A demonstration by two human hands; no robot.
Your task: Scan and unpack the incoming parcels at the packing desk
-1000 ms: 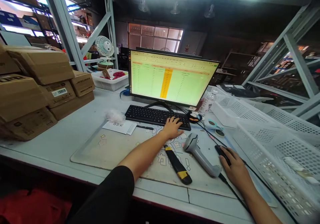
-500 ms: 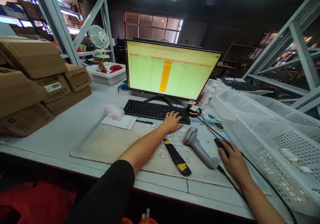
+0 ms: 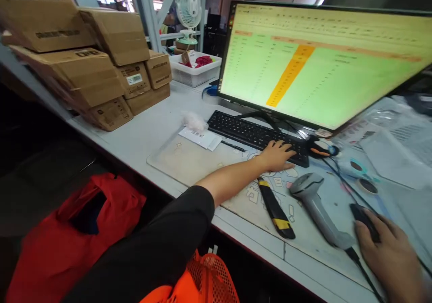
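Note:
My left hand [image 3: 275, 156] rests with spread fingers on the right end of a black keyboard [image 3: 241, 129]. My right hand [image 3: 391, 251] is wrapped round a black computer mouse [image 3: 367, 224] at the right. Between the two hands lie a black and yellow utility knife [image 3: 274, 206] and a grey handheld barcode scanner [image 3: 319, 210] with its cable. Behind the keyboard stands a monitor [image 3: 340, 69] showing a green spreadsheet with one orange column. A pen [image 3: 232, 146] and white paper slips [image 3: 201, 138] lie left of my left hand.
Cardboard boxes [image 3: 114, 35] are stacked at the left of the table. A white basket [image 3: 195, 74] with red items stands behind them, near a small fan [image 3: 188, 6]. Rolls of tape [image 3: 367, 186] sit right of the scanner. A red bag or cloth [image 3: 111, 231] hangs below the table edge.
The view has swung left and down, so the boxes and red cloth show more fully. My left hand stays on the keyboard and my right on the mouse.

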